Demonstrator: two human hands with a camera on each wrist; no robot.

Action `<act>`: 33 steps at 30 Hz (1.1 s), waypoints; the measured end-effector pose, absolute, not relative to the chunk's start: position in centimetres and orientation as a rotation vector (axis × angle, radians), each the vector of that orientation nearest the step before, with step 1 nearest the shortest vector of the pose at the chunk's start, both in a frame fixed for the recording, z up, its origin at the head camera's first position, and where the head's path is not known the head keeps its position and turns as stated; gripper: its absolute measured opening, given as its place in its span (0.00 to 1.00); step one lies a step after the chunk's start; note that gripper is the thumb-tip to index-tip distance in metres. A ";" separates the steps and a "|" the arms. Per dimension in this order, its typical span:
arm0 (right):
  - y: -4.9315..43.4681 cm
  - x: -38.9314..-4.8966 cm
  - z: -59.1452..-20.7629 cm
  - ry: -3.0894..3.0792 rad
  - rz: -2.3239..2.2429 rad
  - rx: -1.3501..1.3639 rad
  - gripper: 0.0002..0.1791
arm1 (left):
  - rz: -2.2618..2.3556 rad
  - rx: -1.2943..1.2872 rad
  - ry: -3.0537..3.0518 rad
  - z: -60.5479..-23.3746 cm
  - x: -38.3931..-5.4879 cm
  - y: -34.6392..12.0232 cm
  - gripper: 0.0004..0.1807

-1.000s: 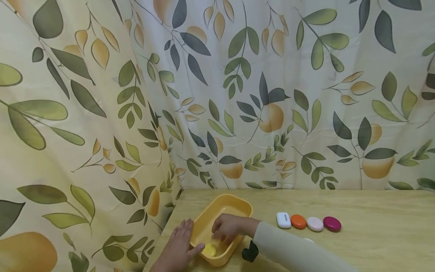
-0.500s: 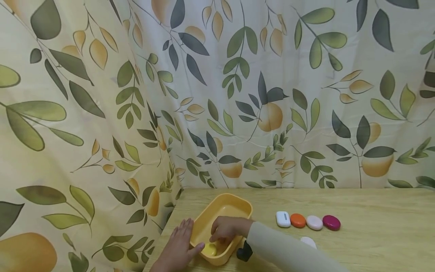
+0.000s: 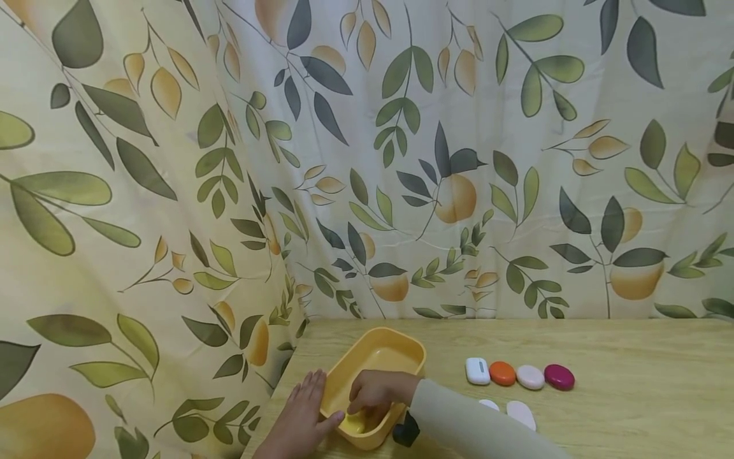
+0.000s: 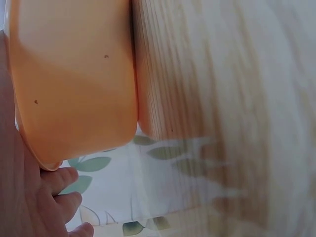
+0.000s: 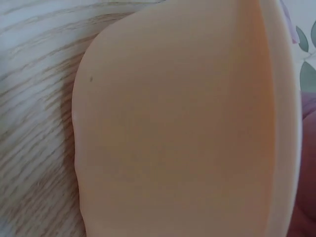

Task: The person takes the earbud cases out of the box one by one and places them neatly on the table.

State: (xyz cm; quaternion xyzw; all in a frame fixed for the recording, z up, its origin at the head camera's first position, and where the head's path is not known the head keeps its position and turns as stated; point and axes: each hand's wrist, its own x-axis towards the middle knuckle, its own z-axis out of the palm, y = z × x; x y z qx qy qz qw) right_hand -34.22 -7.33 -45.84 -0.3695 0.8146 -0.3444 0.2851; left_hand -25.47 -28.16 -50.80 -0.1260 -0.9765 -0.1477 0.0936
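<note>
A yellow-orange rectangular bin [image 3: 395,341] stands on the table near its left edge. My left hand [image 3: 301,414] lies along the bin's left rim, fingers straight and thumb over the edge. Inside the bin, my right hand [image 3: 375,390] reaches down with bent fingers at a smooth yellow object [image 3: 355,422], which it partly covers. The fingertips are hidden, so a grip on it cannot be made out. In the left wrist view the bin's outer wall [image 4: 79,79] shows beside my fingers; the right wrist view is mostly filled by the bin's wall [image 5: 173,118].
Right of the bin, a row holds a small white case [image 3: 478,371], an orange rounded piece [image 3: 503,373], a pale pink one [image 3: 530,377] and a magenta one [image 3: 559,377]. Nearer, a pale oval piece [image 3: 520,414] lies by my sleeve. Patterned curtains hang behind and left.
My right hand has moved down and left inside the bin, covering more of the yellow object. Its sleeve has shifted left, uncovering pale pieces on the table. My left hand stays put.
</note>
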 end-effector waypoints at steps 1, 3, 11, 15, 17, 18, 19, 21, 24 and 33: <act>-7.4 -34.1 -45.9 2.173 -0.923 -0.995 0.08 | -0.437 -0.375 -2.898 -50.8 -25.5 -28.2 0.48; -7.5 -33.9 -45.9 2.168 -0.926 -1.001 0.08 | -0.438 -0.377 -2.897 -50.8 -25.4 -28.1 0.48; -8.1 -33.5 -46.5 2.155 -0.921 -0.986 0.05 | -0.449 -0.378 -2.889 -50.8 -25.4 -28.1 0.48; -8.1 -33.6 -46.6 2.157 -0.898 -0.990 0.09 | -0.460 -0.380 -2.887 -50.6 -25.3 -28.0 0.48; -8.1 -33.7 -46.6 2.165 -0.868 -1.010 0.10 | -0.469 -0.375 -2.893 -50.5 -25.3 -28.0 0.48; -8.2 -33.7 -46.6 2.164 -0.857 -1.018 0.11 | -0.473 -0.371 -2.896 -50.5 -25.2 -28.0 0.48; -8.2 -33.6 -46.7 2.163 -0.849 -1.023 0.11 | -0.479 -0.369 -2.900 -50.5 -25.2 -28.0 0.48; -8.2 -33.6 -46.7 2.153 -0.844 -1.024 0.12 | -0.488 -0.362 -2.911 -50.5 -25.1 -28.0 0.48; -8.2 -33.6 -46.7 2.130 -0.858 -1.008 0.12 | -0.483 -0.365 -2.913 -50.6 -25.1 -28.1 0.48; -8.3 -33.6 -46.9 2.140 -0.868 -0.998 0.06 | -0.459 -0.383 -2.896 -50.6 -25.3 -28.2 0.49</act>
